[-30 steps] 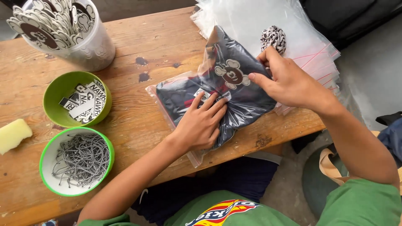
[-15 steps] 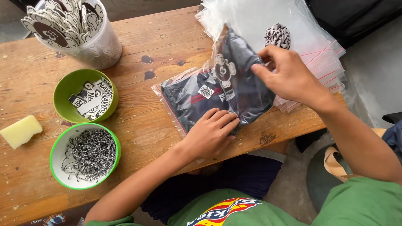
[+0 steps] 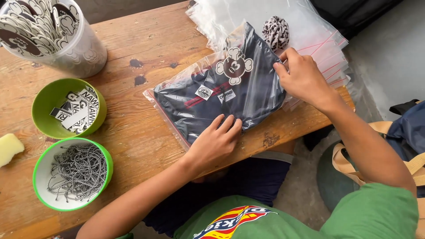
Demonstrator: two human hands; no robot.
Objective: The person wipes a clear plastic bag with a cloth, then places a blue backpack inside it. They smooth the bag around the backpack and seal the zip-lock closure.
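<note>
A dark folded garment [image 3: 221,99] sealed in a clear plastic bag [image 3: 175,90] is laid near the front edge of the wooden table [image 3: 133,146]. Its near edge is pressed down by the left hand [image 3: 214,144], fingers flat and spread open. Its far right edge is pinched by the curled fingers of the right hand [image 3: 303,79]. A stack of empty clear bags [image 3: 310,31] is seen behind it, with a black-and-white patterned ball [image 3: 275,33] on top. To the left, a green bowl of labels [image 3: 68,108], a green bowl of cords [image 3: 73,172], a clear tub of cut-out tags [image 3: 48,33] and a yellow sponge [image 3: 9,148] are set out.
</note>
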